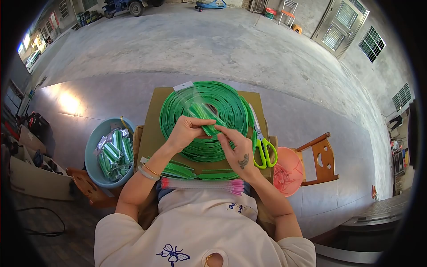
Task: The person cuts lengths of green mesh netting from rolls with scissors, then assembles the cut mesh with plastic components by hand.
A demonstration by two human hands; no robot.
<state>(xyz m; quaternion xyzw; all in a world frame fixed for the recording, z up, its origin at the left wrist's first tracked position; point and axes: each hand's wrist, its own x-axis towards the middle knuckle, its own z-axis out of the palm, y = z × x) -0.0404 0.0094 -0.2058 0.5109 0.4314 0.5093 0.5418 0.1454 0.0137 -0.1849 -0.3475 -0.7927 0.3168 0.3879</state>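
Observation:
A big coil of green tape (224, 100) lies on a cardboard board (158, 115) in front of me. My left hand (187, 131) and my right hand (235, 149) meet over the coil's middle, both pinching a short folded bundle of green dotted tape (205, 119) partly inside a clear plastic sleeve (195, 95). The sleeve sticks up and away from me, with a white label (183, 85) at its far end. More flat green strips (187, 171) lie along the board's near edge by my left wrist.
Green-handled scissors (263, 149) lie on the board's right edge. A blue basin (95, 149) at my left holds several packed green bundles. A pink basin (287, 173) and a wooden chair (321, 158) stand to the right. A strip of pink-tipped ties (204, 183) lies across my lap.

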